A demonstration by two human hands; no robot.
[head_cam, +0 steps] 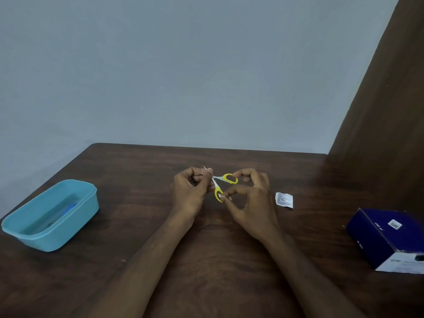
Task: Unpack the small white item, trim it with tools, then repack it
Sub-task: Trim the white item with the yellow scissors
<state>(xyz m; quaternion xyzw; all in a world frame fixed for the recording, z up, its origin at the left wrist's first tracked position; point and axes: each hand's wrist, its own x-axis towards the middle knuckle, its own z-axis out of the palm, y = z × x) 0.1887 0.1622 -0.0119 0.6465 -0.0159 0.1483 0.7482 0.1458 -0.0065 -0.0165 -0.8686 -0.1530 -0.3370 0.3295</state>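
Note:
Small scissors with yellow handles (221,183) are held above the middle of the brown table (137,203), handles spread apart. My right hand (250,203) grips the handles, fingertips on both loops. My left hand (191,191) is curled, its fingertips by the blades, pinching a thin white item (205,169) whose tip pokes up above the fingers. The blades are mostly hidden behind my left fingers. A small white printed wrapper (284,200) lies flat on the table to the right of my right hand.
An open light-blue plastic tub (51,214) stands at the left with a blue object inside. A dark blue and white cardboard box (390,239) sits at the right edge. A brown panel (378,111) rises at the back right; a grey wall stands behind.

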